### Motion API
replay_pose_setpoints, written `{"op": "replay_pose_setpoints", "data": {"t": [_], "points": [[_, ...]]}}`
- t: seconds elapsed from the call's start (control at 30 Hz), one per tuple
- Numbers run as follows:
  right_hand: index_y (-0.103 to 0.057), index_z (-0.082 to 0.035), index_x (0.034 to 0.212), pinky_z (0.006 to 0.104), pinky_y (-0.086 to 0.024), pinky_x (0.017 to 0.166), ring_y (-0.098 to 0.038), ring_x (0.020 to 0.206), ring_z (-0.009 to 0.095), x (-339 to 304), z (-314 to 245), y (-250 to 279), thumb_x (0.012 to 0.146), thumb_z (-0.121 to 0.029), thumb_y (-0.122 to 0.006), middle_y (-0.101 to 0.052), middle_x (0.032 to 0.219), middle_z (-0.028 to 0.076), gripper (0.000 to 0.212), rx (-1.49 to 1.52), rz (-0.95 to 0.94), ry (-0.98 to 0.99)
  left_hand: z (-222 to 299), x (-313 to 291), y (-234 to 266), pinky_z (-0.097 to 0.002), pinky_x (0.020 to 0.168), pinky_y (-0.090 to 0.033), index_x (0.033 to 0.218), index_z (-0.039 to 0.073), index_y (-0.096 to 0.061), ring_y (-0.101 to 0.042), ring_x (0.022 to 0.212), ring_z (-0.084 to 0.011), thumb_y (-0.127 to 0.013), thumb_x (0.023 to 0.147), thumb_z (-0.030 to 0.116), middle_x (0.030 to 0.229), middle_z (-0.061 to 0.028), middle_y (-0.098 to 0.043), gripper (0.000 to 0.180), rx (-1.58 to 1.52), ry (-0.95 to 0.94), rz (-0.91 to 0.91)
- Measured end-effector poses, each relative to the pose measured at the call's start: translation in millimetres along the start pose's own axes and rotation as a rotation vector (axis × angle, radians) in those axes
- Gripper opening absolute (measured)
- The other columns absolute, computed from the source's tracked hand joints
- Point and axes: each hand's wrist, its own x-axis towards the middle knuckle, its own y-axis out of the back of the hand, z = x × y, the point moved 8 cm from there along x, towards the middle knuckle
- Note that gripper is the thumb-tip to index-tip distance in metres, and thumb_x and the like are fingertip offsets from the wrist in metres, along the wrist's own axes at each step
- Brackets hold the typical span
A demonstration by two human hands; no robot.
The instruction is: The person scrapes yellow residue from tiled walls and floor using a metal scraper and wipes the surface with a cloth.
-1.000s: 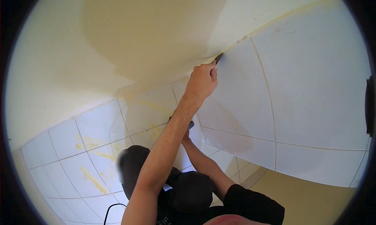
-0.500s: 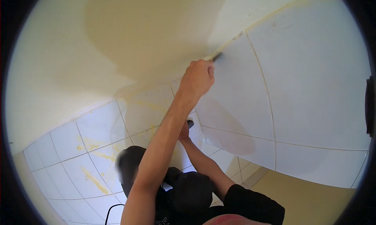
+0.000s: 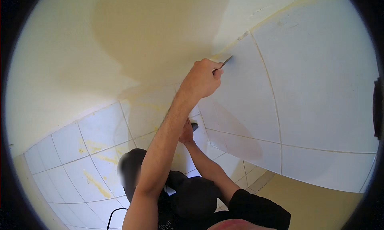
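My left hand [image 3: 203,78] is closed around a thin dark-bladed tool [image 3: 227,61], whose exact kind I cannot make out. Its blade points up and right, just below the yellowish seam [image 3: 224,52] where the painted wall meets the white tile. My right hand [image 3: 186,132] is lower down, partly behind my left forearm, so its fingers are mostly hidden. Beside it shows a small dark rounded thing [image 3: 195,127]; whether the hand holds it I cannot tell.
Large white tiles [image 3: 320,90] cover the right face, and tiles with yellow smears [image 3: 96,184] the left. Cream wall [image 3: 52,82] rises above, with my shadow on it. My dark-clad knees [image 3: 196,196] are low in view. A black cord [image 3: 110,218] curves at bottom left.
My left hand has shifted slightly, and the tool's tip has moved a little right, off the seam. The blade now shows as a sharper, thinner line. My right hand has hardly moved.
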Motion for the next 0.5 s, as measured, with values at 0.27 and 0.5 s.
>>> {"op": "replay_pose_setpoints", "data": {"t": [0.27,0.5], "points": [[-0.054,0.000,0.124,0.0556,-0.028,0.119,-0.039,0.140,0.044,-1.2,17.6,-7.5,0.078,-0.030,-0.072,-0.046,0.143,0.024,0.058,-0.057,-0.044,0.008,24.1,0.5,0.1,-0.0455,0.070,-0.054,0.095,0.000,-0.072,-0.066,0.072,-0.0426,-0.059,0.092,0.009,0.080,-0.0280,-0.066,0.016,0.021,-0.084,-0.043],[-0.054,0.002,0.125,0.0567,-0.028,0.118,-0.040,0.139,0.044,-2.2,-2.7,1.1,0.082,-0.034,-0.068,-0.046,0.144,0.027,0.058,0.028,0.008,-0.025,4.3,-2.5,4.9,-0.0457,0.072,-0.054,0.109,0.001,-0.071,-0.068,0.076,-0.0424,-0.060,0.093,0.012,0.079,-0.0276,-0.065,0.023,-0.039,0.022,0.131]]}}
